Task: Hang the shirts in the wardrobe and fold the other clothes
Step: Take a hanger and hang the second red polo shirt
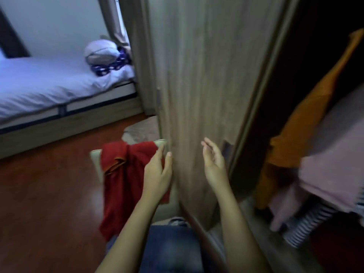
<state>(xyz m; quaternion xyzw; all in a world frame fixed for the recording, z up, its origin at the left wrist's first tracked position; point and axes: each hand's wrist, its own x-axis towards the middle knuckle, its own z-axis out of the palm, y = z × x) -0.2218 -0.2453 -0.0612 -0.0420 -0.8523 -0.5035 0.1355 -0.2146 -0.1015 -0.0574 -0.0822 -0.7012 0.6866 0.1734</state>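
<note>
A red garment (120, 178) hangs over the back of a pale chair (94, 156) at the lower middle. My left hand (157, 172) hovers just over its right side with fingers apart, holding nothing. My right hand (213, 160) is open, palm turned left, in front of the wooden wardrobe door (206, 85). Inside the open wardrobe at right hang an orange garment (307, 119), a pink garment (332, 160) and a striped one (311, 223).
A bed with pale sheets (49, 83) stands at the back left, with a white bundle and a purple-patterned cloth (106, 58) on its far end. The floor (49, 203) is reddish wood. The view is blurred by motion.
</note>
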